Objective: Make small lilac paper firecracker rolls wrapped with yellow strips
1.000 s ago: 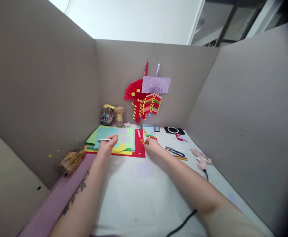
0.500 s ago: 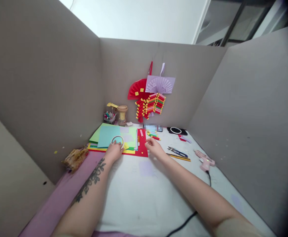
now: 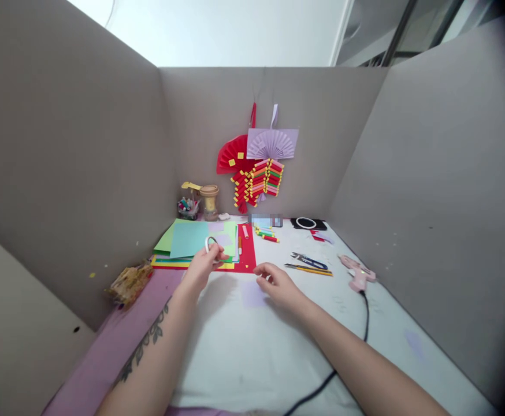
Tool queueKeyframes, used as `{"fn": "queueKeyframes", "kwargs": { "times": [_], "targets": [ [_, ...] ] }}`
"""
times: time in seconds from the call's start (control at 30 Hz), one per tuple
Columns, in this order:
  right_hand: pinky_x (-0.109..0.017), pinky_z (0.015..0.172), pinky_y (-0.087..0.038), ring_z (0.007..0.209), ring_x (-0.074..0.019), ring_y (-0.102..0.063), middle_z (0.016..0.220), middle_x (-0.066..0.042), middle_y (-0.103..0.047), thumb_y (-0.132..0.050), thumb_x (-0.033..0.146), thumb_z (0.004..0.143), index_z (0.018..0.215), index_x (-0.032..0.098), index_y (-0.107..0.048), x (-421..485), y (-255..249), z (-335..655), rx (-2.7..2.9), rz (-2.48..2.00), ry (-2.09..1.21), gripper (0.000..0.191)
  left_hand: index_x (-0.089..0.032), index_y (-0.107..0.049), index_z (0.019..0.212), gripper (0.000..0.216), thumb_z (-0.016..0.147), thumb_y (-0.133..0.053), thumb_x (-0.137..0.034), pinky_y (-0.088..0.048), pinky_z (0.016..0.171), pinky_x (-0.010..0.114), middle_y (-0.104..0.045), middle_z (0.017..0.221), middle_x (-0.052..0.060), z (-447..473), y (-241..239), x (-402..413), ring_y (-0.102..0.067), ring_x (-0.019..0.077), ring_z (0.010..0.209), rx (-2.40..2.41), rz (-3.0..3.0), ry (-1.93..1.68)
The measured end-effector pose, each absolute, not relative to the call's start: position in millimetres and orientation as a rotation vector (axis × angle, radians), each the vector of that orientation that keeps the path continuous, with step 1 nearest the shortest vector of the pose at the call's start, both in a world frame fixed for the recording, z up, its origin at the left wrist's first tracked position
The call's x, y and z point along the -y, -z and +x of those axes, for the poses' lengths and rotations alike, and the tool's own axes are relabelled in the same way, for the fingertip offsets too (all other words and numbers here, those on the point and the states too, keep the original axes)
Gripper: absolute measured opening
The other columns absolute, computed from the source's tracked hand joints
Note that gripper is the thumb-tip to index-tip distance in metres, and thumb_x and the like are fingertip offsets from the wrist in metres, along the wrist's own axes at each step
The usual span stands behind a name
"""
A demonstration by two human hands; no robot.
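My left hand (image 3: 203, 267) is closed on a white tape roll (image 3: 210, 244), lifted on edge over the near edge of a stack of coloured paper sheets (image 3: 192, 240). My right hand (image 3: 276, 283) hovers low over the white table beside a small pale purple paper square (image 3: 251, 293), fingers curled loosely; I cannot make out anything in them. A red sheet (image 3: 248, 254) lies between the two hands at the stack's right edge.
Small rolled paper tubes (image 3: 266, 234), blue scissors (image 3: 308, 261), a pencil (image 3: 308, 270) and a pink glue gun (image 3: 356, 273) with a black cord lie to the right. Paper fans with firecracker strings (image 3: 256, 167) hang on the back wall. Jars (image 3: 200, 203) stand at back left; grey partitions enclose the desk.
My left hand has lifted the tape roll off the paper stack and turned it on edge. My right hand has drawn back from the paper tubes toward me, to the purple square.
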State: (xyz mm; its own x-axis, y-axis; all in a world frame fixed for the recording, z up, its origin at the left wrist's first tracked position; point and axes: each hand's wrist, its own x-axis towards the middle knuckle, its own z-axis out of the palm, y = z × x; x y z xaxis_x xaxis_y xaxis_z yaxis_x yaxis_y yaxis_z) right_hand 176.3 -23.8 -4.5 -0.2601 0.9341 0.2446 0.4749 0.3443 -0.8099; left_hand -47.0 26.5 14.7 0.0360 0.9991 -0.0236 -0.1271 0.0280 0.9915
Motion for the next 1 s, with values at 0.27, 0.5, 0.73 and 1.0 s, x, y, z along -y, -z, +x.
{"fn": "queueKeyframes", "kwargs": {
  "times": [0.27, 0.5, 0.73, 1.0],
  "targets": [
    [-0.029, 0.075, -0.045, 0.084, -0.0152, -0.056, 0.099, -0.006, -0.058, -0.05, 0.018, 0.08, 0.096, 0.02, -0.058, 26.0, 4.9, 180.9, 1.998, -1.226, -0.717, 0.019, -0.018, -0.049, 0.08, 0.042, 0.073, -0.052, -0.06, -0.049, 0.068, 0.031, -0.056, 0.072, 0.0, -34.8, -23.5, -14.2, -0.057, 0.015, 0.073, -1.081, 1.034, -1.284],
    [-0.034, 0.085, -0.042, 0.093, -0.0187, -0.055, 0.101, -0.007, -0.059, -0.051, 0.014, 0.079, 0.099, 0.019, -0.058, 25.4, 6.2, 184.2, 2.124, -1.2, -0.588, 0.022, -0.019, -0.044, 0.081, 0.038, 0.072, -0.056, -0.054, -0.047, 0.066, 0.029, -0.054, 0.075, -0.001, -38.2, -21.2, -15.0, -0.059, 0.0157, 0.077, -1.123, 1.051, -1.274],
    [-0.034, 0.085, -0.042, 0.096, -0.0192, -0.054, 0.1, -0.007, -0.059, -0.051, 0.013, 0.079, 0.098, 0.02, -0.059, 29.0, 9.0, 180.1, 2.135, -1.147, -0.575, 0.022, -0.02, -0.043, 0.095, 0.043, 0.068, -0.063, -0.047, -0.048, 0.069, 0.031, -0.055, 0.075, -0.002, -39.7, -39.2, -11.4, -0.061, 0.0162, 0.076, -1.132, 1.098, -1.308],
    [-0.035, 0.086, -0.042, 0.096, -0.0193, -0.053, 0.096, -0.006, -0.061, -0.049, 0.011, 0.08, 0.093, 0.021, -0.059, 27.4, 10.2, 178.9, 2.144, -1.041, -0.505, 0.02, -0.02, -0.042, 0.098, 0.047, 0.066, -0.063, -0.048, -0.048, 0.072, 0.031, -0.053, 0.075, -0.003, -43.0, -56.8, -5.1, -0.061, 0.0157, 0.076, -1.095, 1.111, -1.419]
  ]
}}
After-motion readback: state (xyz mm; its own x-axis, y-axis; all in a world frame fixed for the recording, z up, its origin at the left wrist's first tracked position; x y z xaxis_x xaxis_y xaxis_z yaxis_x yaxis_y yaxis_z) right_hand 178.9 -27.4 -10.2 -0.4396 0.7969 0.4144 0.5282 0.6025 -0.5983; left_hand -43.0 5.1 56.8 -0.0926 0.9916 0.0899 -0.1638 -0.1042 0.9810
